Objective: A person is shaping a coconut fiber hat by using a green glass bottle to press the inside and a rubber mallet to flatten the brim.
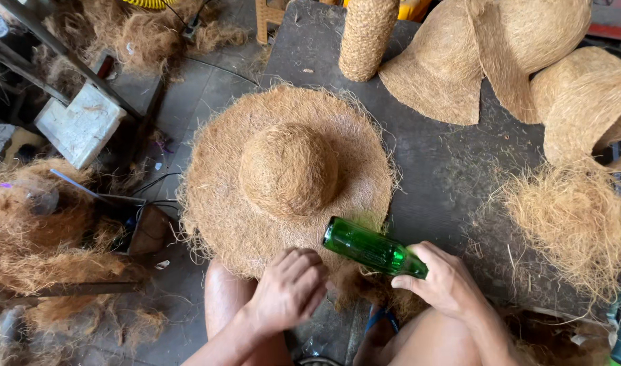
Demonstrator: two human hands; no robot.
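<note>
Plenty crowding this dark, scuffed work surface (pixel 446 176): at the far edge stands an upright cylinder wrapped in woven brown fibre (pixel 366 37), and just right of it lean several cone-shaped sheets of pressed coconut fibre (pixel 459 64), overlapping one another. A loose tuft of pale fibre (pixel 575 220) lies at the right side, near the right hand. Off to the left, on the floor, there are heaps of reddish-brown husk fibre (pixel 32 224), a whitish block (pixel 80 125) and some black cables (pixel 151 193).

Centre stage sits the wide-brimmed, round-crowned hat of coarse coconut fibre (pixel 286 173), its near brim hanging over the surface edge above the person's knees. The left hand (pixel 288 288) is curled, knuckles up, pressing down on that near brim. The right hand (pixel 446 281) wraps around the neck end of a green ribbed glass bottle (pixel 371 247), which lies tilted with its base resting on the brim. I cannot tell whether anything is inside the bottle.
</note>
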